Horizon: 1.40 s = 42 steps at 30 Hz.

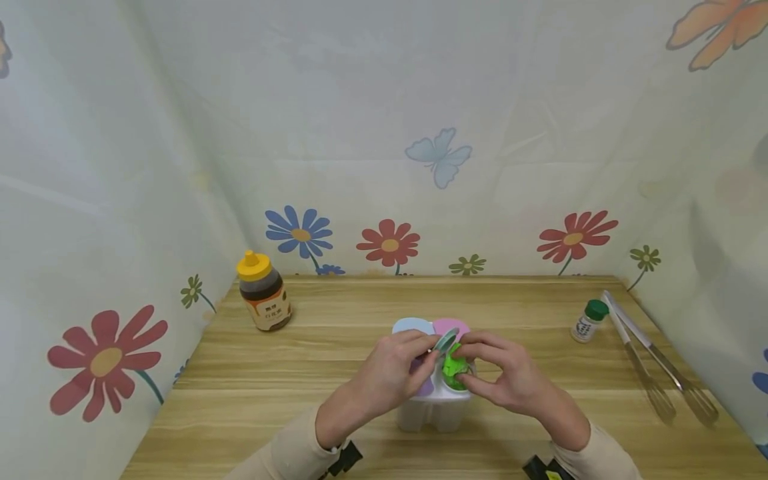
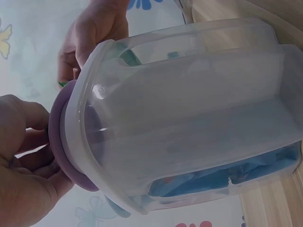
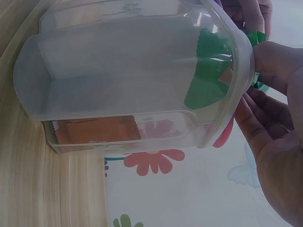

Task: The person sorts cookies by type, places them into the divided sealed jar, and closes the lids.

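Observation:
My left hand [image 1: 393, 367] pinches a small pale teal lid [image 1: 446, 341], tilted up over a front compartment of a clear plastic storage box. With thumb and fingers, my right hand [image 1: 509, 373] pinches a bright green wrapped packet [image 1: 455, 365] at that compartment's opening. Seen through the box wall [image 3: 109, 61], the packet's lower part hangs inside while its top sticks out above the rim. A blue packet [image 2: 203, 179] lies in one other compartment and an orange-brown packet [image 3: 97, 131] in another. The purple lid [image 2: 57, 135] lies beside my left fingers.
Blue [image 1: 413, 325] and pink [image 1: 450, 325] lids cover the box's rear compartments. A yellow-capped bottle [image 1: 264, 291] stands at the back left. To the right are a green-capped shaker [image 1: 589, 321] and metal tongs [image 1: 651, 360]. Patterned cloth walls surround the wooden table [image 1: 324, 303].

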Each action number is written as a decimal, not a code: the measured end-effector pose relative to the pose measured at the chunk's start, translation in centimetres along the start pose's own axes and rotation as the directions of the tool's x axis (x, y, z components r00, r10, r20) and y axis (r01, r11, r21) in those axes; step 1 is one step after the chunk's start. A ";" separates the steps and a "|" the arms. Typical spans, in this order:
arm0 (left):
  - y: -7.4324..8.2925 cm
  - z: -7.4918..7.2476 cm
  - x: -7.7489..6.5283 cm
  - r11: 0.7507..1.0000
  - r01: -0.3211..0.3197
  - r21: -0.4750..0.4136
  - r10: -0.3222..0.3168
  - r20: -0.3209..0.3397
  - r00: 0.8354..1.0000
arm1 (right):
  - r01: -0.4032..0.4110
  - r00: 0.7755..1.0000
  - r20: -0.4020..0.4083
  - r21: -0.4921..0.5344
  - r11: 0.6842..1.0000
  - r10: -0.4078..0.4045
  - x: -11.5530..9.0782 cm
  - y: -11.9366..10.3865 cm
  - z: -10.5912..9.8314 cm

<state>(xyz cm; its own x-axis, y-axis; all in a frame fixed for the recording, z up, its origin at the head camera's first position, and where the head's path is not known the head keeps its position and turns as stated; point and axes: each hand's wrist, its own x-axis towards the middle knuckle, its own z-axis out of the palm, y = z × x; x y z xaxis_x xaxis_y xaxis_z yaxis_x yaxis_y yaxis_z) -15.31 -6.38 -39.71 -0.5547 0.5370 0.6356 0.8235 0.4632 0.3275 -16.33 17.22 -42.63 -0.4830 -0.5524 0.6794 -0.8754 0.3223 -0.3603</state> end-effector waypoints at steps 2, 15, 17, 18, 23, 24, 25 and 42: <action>0.0 0.0 0.0 1.000 0.002 -0.008 -0.002 0.007 1.000 | 0.004 1.000 0.001 0.007 1.000 -0.004 0.0 0.0 0.0; 0.0 -0.1 0.1 1.000 -0.017 -0.019 0.018 0.020 1.000 | 0.135 0.991 0.006 0.023 0.991 -0.136 0.2 0.4 -0.2; 0.0 -0.1 0.1 1.000 -0.024 -0.015 0.024 0.020 1.000 | 0.156 0.987 0.033 0.016 0.988 -0.157 0.3 0.4 -0.2; 0.0 -0.1 0.1 1.000 -0.026 -0.013 0.026 0.020 0.999 | 0.161 0.985 0.055 0.009 0.987 -0.161 0.3 0.3 -0.3; -0.1 -0.1 0.1 0.999 -0.040 0.002 0.040 0.014 0.999 | 0.110 0.977 0.187 -0.015 0.994 -0.106 0.3 0.0 -0.5; -0.1 0.0 0.1 0.999 -0.042 0.005 0.042 0.014 0.999 | 0.096 0.975 0.201 -0.016 0.995 -0.091 0.2 0.0 -0.6; -0.1 0.0 0.1 0.999 -0.043 0.008 0.043 0.014 0.999 | 0.082 0.975 0.209 -0.014 0.997 -0.077 0.2 0.0 -0.6; 0.0 -0.1 0.1 0.998 -0.061 -0.002 0.061 0.040 0.997 | -0.009 0.997 0.074 -0.013 1.000 0.010 -0.7 1.3 -0.6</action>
<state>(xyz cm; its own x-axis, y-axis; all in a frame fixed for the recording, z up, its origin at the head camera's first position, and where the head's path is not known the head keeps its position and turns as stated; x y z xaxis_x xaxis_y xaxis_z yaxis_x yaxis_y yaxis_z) -15.35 -6.41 -39.64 -0.5081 0.5916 0.6260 0.8558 0.4285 0.2897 -17.11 18.44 -43.17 -0.4917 -0.6045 0.6267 -0.8707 0.3373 -0.3578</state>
